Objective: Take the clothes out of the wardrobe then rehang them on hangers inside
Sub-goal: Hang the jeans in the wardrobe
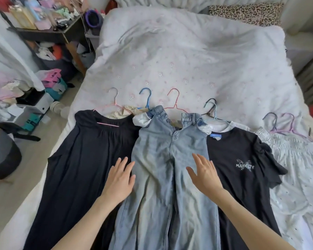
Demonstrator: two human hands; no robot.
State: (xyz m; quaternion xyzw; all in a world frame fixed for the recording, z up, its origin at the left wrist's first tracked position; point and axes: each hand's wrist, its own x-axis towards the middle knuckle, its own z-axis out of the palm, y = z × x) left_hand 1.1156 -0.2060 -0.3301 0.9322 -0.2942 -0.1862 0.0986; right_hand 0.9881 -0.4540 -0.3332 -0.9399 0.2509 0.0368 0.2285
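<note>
Clothes lay out on the bed [188, 51], hangers [173, 101] in; both hands, left hand [120, 177] and right hand [204, 175], hovered flat-fingered, empty over the jeans [163, 159]; rehanging inside the wardrobe apparently remained.

- The black T-shirt [242, 159] carries pale chest lettering under a butterfly-like motif; it seems to read "MAN CITY", though the middle letters are blurred.
- A small blue neck label [214, 135] sits inside that T-shirt's collar; its print is too small to read.
</note>
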